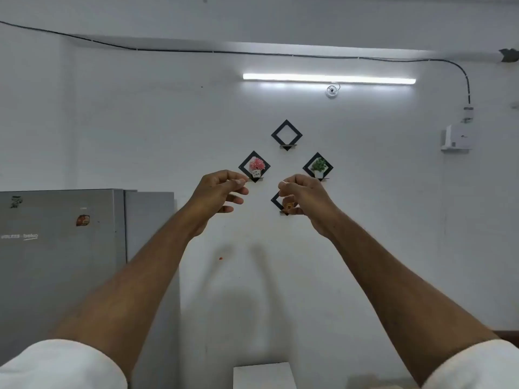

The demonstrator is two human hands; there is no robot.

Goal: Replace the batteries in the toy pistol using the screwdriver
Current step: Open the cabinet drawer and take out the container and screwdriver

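Both my arms are raised at full stretch toward a white wall. My left hand is held up with loosely bent fingers, the thumb near the index fingertip, and nothing in it. My right hand is at the same height a short gap to the right, its fingers loosely curled and holding nothing. The toy pistol, the screwdriver and the batteries are not in view.
A grey refrigerator stands at the left. Several black diamond wall shelves hang behind my hands, one with a pink plant and one with a green plant. A white box top shows at the bottom edge.
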